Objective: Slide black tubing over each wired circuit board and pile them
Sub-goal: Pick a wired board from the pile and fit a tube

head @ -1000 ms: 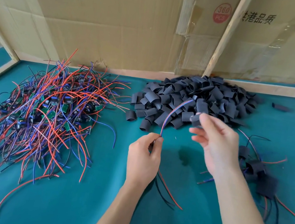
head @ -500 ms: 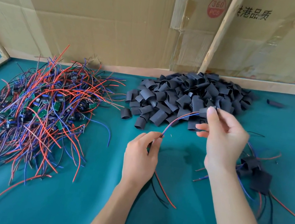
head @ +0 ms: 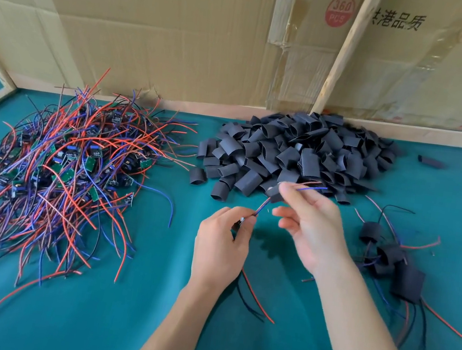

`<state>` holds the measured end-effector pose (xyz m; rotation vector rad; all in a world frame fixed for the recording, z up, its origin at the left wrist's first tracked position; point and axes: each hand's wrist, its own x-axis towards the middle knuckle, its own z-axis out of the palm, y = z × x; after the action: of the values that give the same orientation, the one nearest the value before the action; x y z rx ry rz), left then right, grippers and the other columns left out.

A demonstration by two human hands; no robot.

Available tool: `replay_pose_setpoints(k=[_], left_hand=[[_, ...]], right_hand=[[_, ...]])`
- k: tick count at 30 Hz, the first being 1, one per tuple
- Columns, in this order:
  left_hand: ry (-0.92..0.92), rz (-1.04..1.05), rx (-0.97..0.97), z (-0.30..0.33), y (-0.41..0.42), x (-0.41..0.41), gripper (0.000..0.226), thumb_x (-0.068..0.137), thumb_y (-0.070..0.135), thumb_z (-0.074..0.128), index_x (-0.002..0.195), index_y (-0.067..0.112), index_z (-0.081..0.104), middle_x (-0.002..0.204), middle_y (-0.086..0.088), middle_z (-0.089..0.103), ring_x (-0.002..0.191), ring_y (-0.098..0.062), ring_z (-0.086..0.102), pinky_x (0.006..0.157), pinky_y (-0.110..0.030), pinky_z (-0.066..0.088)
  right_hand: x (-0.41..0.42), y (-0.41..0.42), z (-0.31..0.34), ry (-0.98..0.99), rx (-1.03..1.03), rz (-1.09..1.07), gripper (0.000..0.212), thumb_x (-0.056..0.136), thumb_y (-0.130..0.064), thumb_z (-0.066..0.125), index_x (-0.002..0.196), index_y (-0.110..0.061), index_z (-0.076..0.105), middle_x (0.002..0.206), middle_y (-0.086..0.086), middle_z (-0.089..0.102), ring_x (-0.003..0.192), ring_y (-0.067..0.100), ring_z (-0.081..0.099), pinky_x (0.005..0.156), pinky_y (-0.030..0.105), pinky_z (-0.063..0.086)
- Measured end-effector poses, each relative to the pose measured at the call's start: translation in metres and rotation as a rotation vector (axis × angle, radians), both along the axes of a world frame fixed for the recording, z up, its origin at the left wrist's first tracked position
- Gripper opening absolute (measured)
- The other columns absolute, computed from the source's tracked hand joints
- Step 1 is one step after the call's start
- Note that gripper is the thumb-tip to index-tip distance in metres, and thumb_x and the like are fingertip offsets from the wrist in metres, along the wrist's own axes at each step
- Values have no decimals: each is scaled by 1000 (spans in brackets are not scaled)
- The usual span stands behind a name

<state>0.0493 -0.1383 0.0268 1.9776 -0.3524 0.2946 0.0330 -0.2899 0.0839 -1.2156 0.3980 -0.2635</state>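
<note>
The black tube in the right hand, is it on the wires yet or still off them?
On. The black tube pinched by the right hand has red and blue wires emerging beyond it; the left hand holds the board end.

We count two hands (head: 222, 241) above the teal table (head: 114, 321). Left of the one tubing heap (head: 295, 151) lies one tangle of wired boards (head: 55, 168); right of it, about three sleeved boards (head: 389, 262), plus one stray tube (head: 430, 162).

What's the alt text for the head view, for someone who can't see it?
The right hand slides a short black tubing piece along red and blue wires that the left hand pinches, above a teal felt table. A tangled board pile lies left, loose tubing behind, sleeved boards right.
</note>
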Motion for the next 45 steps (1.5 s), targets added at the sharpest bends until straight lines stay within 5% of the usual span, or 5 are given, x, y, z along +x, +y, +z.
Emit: replay_pose_setpoints(k=[5,21,30,36,45], left_hand=[[81,19,-79,5,1,-1,18,91,20,72,94,35,64,91,26,68,86,3,64,70,-7,44],[120,-60,-115,10,-1,-6,62,87,-13,47,128,32,54,123,8,70,122,6,60,94,-13,49],[125,-84,-73,11,0,-8,72,87,-12,50,131,44,46,113,34,63,112,12,60,88,-2,41],[152,-52,-213,11,-1,-8,53,91,-9,54,125,31,57,117,11,73,112,4,66,86,-9,49],[219,50,-275,14,3,-4,18,88,6,75,95,23,74,84,14,75,79,-7,72,77,-35,61]], right_hand=[[3,21,-13,45,-76,89,11,88,-10,80,96,-6,74,76,2,73,59,14,64,51,22,49],[7,19,-22,33,-384,-60,5,87,-15,81,87,-14,76,73,5,77,55,13,66,48,21,49],[8,20,-25,28,-484,7,11,86,-21,84,88,-17,73,70,0,76,53,14,68,46,21,50],[8,16,-23,74,-394,94,12,89,-22,80,93,-11,75,75,10,75,49,16,58,42,24,43],[7,8,-21,83,-293,193,17,95,-25,74,95,-8,78,95,16,77,49,17,51,43,26,39]])
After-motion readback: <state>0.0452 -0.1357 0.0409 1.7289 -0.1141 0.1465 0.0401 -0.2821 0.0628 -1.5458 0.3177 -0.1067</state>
